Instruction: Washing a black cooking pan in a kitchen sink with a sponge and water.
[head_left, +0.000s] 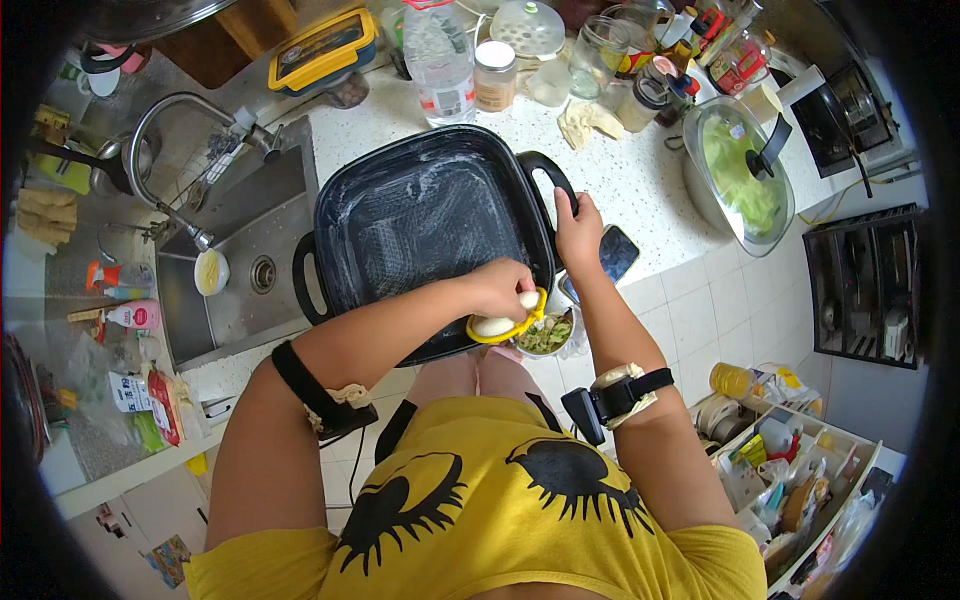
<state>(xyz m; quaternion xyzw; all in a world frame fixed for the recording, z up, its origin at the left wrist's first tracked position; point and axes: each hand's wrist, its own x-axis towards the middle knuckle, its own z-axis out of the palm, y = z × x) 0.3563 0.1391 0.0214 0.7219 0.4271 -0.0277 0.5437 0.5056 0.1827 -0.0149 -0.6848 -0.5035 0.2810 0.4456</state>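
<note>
A black square deep pan (427, 210) with two side loop handles lies over the counter's front edge. Whitish streaks mark its inner floor and walls. My right hand (579, 229) grips the right loop handle (551, 172), thumb on top. My left hand (501, 289) reaches across the pan to its near right corner. In it is a white scrubber with a yellow rim (506, 322), held against or just over the pan's near rim; contact there cannot be told. The left loop handle (307, 277) of the pan is free, beside the sink.
The steel sink (225, 322) at left holds a small white bowl (211, 271) under the faucet (139, 165). A phone (611, 255) lies right of the pan. Bottles and jars (495, 75) line the back. A lidded pot (739, 172) stands right; a scrap bin (547, 334) is below.
</note>
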